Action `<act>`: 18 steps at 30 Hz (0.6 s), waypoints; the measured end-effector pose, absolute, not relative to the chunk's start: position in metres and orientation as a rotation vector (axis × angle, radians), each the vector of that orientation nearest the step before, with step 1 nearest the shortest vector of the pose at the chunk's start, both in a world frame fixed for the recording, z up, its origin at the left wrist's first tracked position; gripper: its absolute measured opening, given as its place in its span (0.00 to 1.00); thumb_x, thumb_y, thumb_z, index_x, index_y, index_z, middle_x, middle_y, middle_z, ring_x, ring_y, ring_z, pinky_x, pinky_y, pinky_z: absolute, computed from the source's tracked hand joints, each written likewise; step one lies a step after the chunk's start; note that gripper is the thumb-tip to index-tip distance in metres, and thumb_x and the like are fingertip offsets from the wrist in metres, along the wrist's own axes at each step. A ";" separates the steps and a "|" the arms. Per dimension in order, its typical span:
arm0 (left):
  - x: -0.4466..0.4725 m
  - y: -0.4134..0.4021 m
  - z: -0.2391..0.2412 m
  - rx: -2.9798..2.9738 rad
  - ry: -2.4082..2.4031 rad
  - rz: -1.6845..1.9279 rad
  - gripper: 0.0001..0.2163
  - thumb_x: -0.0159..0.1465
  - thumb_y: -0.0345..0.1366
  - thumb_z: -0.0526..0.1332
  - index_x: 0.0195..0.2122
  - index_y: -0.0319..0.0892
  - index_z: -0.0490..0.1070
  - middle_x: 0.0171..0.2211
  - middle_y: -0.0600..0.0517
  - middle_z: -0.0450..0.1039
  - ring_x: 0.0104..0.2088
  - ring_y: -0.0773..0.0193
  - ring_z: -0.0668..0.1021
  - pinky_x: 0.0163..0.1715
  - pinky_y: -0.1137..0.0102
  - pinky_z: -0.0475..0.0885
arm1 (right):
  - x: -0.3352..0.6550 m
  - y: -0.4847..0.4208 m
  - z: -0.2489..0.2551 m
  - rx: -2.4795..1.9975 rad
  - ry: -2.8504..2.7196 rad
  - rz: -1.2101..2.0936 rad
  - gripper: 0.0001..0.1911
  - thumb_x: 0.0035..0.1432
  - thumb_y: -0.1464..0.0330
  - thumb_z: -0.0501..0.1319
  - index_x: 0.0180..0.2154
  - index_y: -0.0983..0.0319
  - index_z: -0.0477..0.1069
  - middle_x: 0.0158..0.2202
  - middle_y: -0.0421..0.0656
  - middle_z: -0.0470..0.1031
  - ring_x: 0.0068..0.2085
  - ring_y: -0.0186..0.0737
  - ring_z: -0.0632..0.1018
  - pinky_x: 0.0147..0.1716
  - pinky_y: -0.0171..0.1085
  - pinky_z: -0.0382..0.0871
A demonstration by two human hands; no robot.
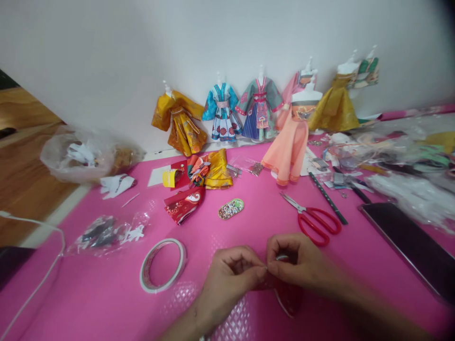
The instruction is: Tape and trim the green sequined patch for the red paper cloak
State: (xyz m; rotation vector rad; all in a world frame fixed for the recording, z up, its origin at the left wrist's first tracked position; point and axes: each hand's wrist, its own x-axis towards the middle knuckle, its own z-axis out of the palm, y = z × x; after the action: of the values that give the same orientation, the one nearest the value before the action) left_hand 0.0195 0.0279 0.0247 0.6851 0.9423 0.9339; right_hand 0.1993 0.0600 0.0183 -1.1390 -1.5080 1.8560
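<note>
Where the hands meet (head view): left hand [236,270] and right hand [296,260] come fingertip to fingertip, low over the pink bench [263,218].
Left fingers: thumb and index together in a pinch; whatever sits between the tips is too small to tell.
Right fingers: pinched too, apparently clamped on the upper edge of the dark red piece [289,300].
Slip risk: the grip looks to be on a thin margin, so a loose pinch or a sideways tug could pull the edge out.
Alignment risk: the free part hangs unsupported; its weight could twist the edge the right hand holds.
Fumble risk: anything tiny at the tips could drop onto the bench and be hard to spot.
Snag risk: the red-handled scissors [302,209] lie just beyond the right hand; a careless forearm swing could knock them.
Dark red piece: below and behind the fingertips, mostly under the right hand, a pale-edged tip pointing down toward the wearer. Upper part hidden by the fingers; whether it touches the bench, can't tell.
Tape roll [182,255]: flat, left of the left hand, apart from it.
Sequined oval [231,209]: beyond the left hand, untouched.
</note>
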 end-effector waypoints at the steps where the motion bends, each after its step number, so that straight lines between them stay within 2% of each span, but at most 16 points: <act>1: 0.019 0.027 0.024 0.694 0.932 0.935 0.17 0.44 0.43 0.81 0.21 0.37 0.78 0.20 0.55 0.76 0.21 0.73 0.76 0.26 0.78 0.74 | 0.200 0.060 0.017 -1.125 -1.506 1.871 0.10 0.47 0.63 0.65 0.25 0.61 0.66 0.20 0.35 0.66 0.22 0.30 0.67 0.21 0.30 0.57; 8: 0.017 0.027 0.019 0.726 0.846 0.976 0.12 0.50 0.39 0.79 0.23 0.38 0.80 0.23 0.54 0.76 0.24 0.70 0.79 0.25 0.78 0.75 | 0.204 0.059 0.009 -1.068 -1.557 1.851 0.11 0.51 0.62 0.67 0.26 0.60 0.68 0.21 0.36 0.70 0.21 0.33 0.72 0.20 0.31 0.63; 18: 0.015 0.026 0.015 0.782 0.779 1.003 0.08 0.53 0.36 0.77 0.26 0.40 0.82 0.24 0.54 0.74 0.25 0.72 0.78 0.25 0.79 0.75 | 0.204 0.058 0.010 -1.018 -1.523 1.901 0.16 0.50 0.58 0.71 0.26 0.61 0.69 0.21 0.37 0.70 0.22 0.32 0.72 0.19 0.30 0.63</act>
State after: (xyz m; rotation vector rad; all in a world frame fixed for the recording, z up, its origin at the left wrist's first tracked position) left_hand 0.0153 0.0262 0.0148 0.7820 0.7789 1.0027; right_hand 0.2037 0.0580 0.0099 -1.0181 -1.5232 1.9009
